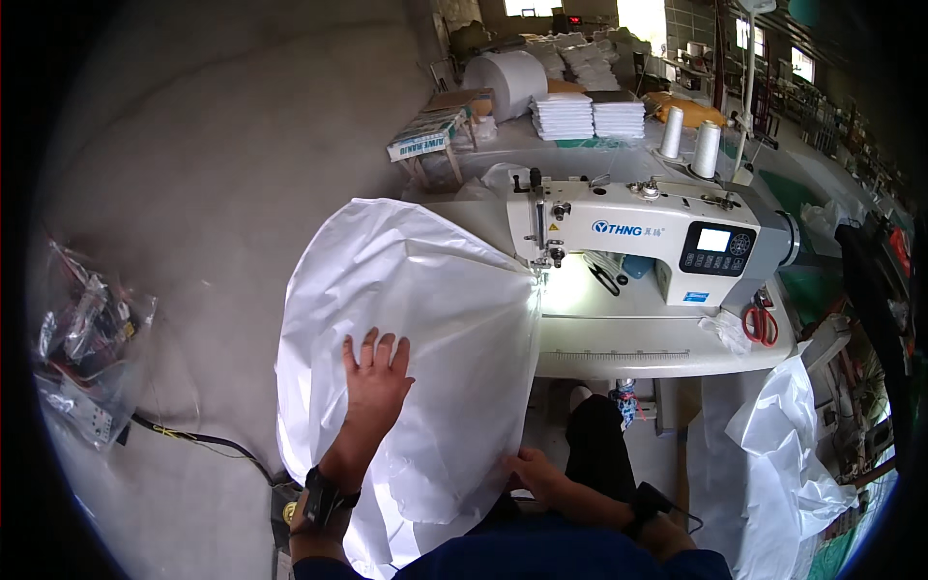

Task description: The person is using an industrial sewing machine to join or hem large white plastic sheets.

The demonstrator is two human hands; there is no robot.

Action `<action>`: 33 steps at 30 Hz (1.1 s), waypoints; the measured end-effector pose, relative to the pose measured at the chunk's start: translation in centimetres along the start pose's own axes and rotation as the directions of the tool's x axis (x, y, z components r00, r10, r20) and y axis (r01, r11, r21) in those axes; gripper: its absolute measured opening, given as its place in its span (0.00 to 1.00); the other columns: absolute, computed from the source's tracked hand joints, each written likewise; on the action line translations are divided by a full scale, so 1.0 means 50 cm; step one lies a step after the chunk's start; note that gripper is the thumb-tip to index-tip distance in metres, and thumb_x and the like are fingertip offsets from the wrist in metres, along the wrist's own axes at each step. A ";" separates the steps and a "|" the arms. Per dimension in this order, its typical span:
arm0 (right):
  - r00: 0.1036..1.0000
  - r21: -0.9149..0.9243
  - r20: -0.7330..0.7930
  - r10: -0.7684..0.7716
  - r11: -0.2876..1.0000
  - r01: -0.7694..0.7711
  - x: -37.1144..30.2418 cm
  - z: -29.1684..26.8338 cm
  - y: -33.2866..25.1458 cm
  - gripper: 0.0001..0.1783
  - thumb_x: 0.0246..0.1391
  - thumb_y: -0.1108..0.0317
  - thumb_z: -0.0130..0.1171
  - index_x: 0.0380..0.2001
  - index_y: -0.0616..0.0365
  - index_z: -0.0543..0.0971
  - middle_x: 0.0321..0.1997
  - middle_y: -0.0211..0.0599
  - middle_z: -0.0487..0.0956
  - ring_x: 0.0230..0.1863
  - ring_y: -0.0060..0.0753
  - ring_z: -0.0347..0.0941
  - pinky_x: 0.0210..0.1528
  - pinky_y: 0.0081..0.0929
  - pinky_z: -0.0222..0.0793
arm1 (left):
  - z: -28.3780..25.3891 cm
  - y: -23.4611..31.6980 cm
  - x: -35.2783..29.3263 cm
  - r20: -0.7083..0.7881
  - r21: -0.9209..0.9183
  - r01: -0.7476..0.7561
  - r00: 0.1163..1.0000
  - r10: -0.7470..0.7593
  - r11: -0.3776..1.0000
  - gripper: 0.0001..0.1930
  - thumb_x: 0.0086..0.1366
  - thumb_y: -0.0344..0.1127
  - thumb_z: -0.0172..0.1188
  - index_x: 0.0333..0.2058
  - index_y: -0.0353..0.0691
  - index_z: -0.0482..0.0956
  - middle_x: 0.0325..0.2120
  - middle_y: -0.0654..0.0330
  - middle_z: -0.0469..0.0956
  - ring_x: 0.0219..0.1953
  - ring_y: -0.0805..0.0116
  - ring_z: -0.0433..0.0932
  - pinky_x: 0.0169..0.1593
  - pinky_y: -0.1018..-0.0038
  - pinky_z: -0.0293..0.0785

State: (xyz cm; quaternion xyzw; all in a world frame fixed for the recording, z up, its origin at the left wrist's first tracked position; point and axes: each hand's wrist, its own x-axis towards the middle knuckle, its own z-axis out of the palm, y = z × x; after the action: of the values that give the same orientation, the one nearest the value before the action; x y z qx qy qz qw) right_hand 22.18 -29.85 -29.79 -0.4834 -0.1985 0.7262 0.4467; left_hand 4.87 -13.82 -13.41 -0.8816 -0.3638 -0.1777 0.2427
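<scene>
A large sheet of white plastic-like fabric (454, 387) drapes from the sewing machine down over my lap. Its right edge runs up under the needle area of the white sewing machine (628, 227), where a lamp glows. My left hand (377, 375) lies flat on the middle of the fabric with its fingers spread. Lower down, my right hand (535, 474) pinches the fabric's right edge near my lap. A dark band with a small device sits on each of my wrists.
Black thread snips (604, 278) and red-handled scissors (761, 326) lie on the machine table (619, 333). Two thread cones (707, 150) stand behind the machine. More white sheeting (788, 454) hangs at the right. A clear bag of parts (87, 358) lies on the floor at left.
</scene>
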 end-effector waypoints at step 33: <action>0.974 -0.830 0.208 0.086 0.542 0.130 -0.094 -0.028 -0.168 0.14 0.54 0.63 0.46 0.29 0.61 0.76 0.27 0.48 0.79 0.28 0.47 0.77 0.30 0.41 0.74 | 0.064 0.254 -0.159 0.573 -0.758 0.505 0.818 0.052 0.414 0.10 0.60 0.38 0.50 0.29 0.37 0.65 0.17 0.43 0.71 0.25 0.40 0.73 0.28 0.55 0.68</action>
State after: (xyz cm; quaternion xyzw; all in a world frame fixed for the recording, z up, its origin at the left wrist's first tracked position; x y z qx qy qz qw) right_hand 27.88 -29.61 -21.94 -0.5503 -0.5766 0.5863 0.1447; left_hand 9.19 -24.30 -23.72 -0.8255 -0.3870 -0.1311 -0.3894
